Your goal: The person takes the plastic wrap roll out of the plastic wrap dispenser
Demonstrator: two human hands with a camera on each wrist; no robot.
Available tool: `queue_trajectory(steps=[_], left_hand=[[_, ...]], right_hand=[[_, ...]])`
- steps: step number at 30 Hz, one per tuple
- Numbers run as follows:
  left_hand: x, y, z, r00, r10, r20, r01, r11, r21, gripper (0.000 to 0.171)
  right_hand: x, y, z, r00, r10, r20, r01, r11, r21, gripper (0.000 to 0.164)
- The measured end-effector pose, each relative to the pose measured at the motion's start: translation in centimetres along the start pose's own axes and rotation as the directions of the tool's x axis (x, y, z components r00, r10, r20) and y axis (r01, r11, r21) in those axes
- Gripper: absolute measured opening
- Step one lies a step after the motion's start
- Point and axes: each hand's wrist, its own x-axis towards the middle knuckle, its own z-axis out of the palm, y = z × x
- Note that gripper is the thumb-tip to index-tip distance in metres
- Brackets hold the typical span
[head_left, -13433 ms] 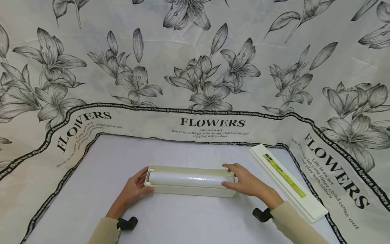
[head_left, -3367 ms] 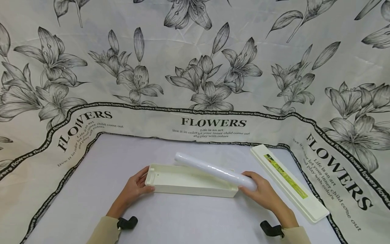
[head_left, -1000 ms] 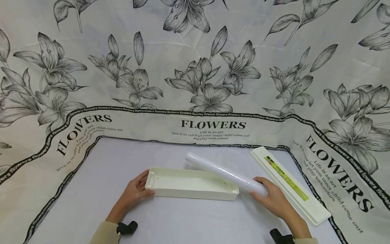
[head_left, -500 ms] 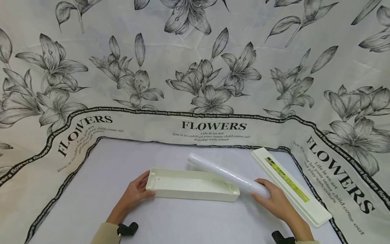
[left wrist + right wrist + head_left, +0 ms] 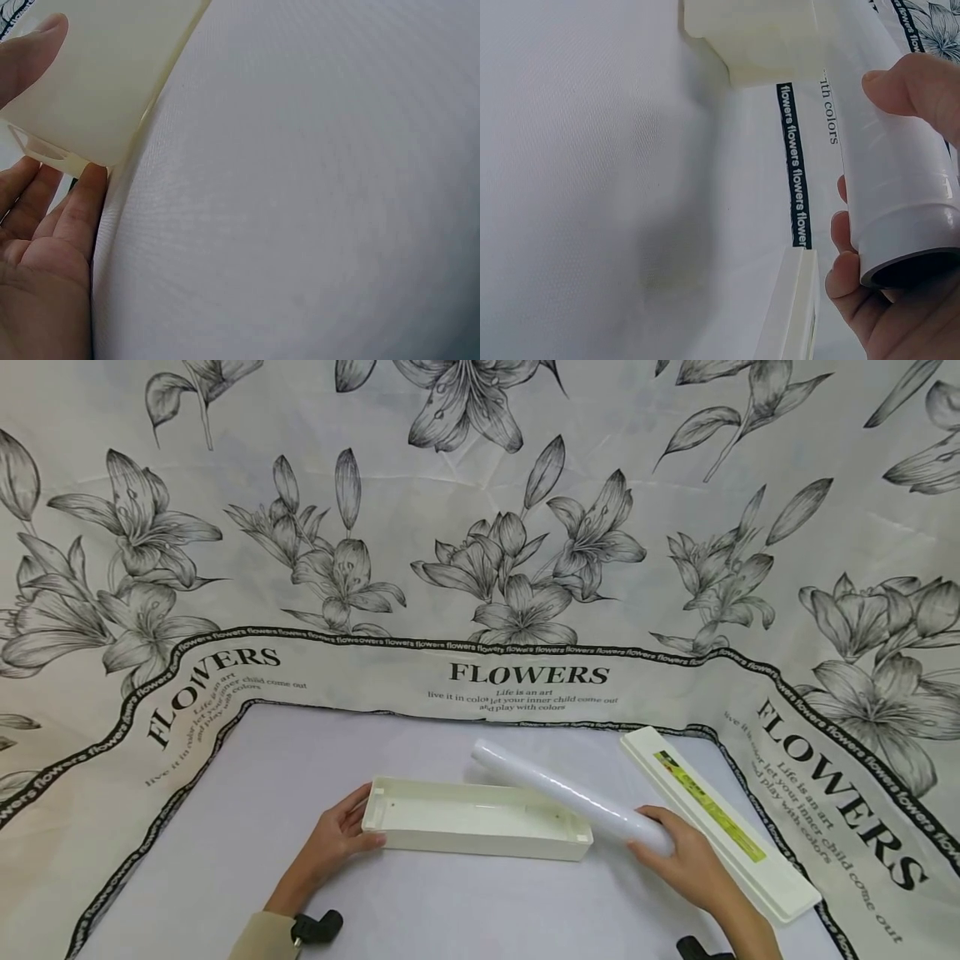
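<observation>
In the head view, a long, cream plastic box (image 5: 483,842) lies on the white table with its open top up. My left hand (image 5: 330,842) grips its left end, thumb (image 5: 45,45) on the front wall and fingers round the end. My right hand (image 5: 686,864) holds the near right end of a roll of cling film (image 5: 558,787), raised and slanting up to the left across the box's far right corner. The right wrist view shows the thumb on top of the roll (image 5: 885,150), fingers beneath and a dark hollow end.
A cream lid (image 5: 783,897) with a yellow-green label lies slanted on the right, close behind my right hand. Flower-printed cloth (image 5: 525,685) with a black lettered border surrounds the white table surface (image 5: 465,910) at the back and sides.
The cling film roll first lay inside the box. My right hand has since lifted it out and shifted it rightward, slightly in the last second. My left hand keeps hold of the box.
</observation>
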Motion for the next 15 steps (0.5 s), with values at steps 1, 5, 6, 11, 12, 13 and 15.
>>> queue_trajectory(steps=[1,5,6,11,12,13,15], left_hand=[[-0.01,-0.01,0.00,1.000,-0.001,-0.001,0.001,1.000,0.002,0.102],[-0.04,-0.06,-0.05,1.000,0.001,-0.006,-0.001,1.000,0.008,0.101],[-0.05,-0.07,-0.06,1.000,0.002,-0.006,-0.002,1.000,0.008,0.102],[-0.01,-0.07,-0.05,1.000,0.011,-0.001,-0.011,1.000,0.006,0.102],[0.01,-0.07,-0.04,1.000,0.012,-0.001,-0.011,1.000,0.006,0.102],[0.02,-0.08,-0.03,1.000,0.013,-0.002,-0.013,1.000,0.007,0.102],[0.03,-0.09,-0.02,1.000,0.013,-0.001,-0.013,1.000,0.006,0.102]], right_hand=[[-0.03,0.06,-0.04,1.000,0.008,0.000,-0.008,1.000,-0.003,0.050],[-0.13,0.33,-0.18,1.000,0.028,0.010,-0.028,1.000,-0.009,0.051],[-0.16,0.39,-0.20,0.999,0.031,0.013,-0.031,0.999,-0.012,0.051],[-0.31,0.52,-0.27,0.999,0.039,0.008,-0.039,0.999,-0.010,0.050],[-0.33,0.54,-0.27,0.999,0.038,0.005,-0.038,0.999,-0.010,0.049],[-0.36,0.55,-0.28,0.999,0.036,0.001,-0.036,0.999,-0.009,0.049],[-0.43,0.58,-0.27,1.000,0.027,-0.009,-0.027,1.000,-0.004,0.048]])
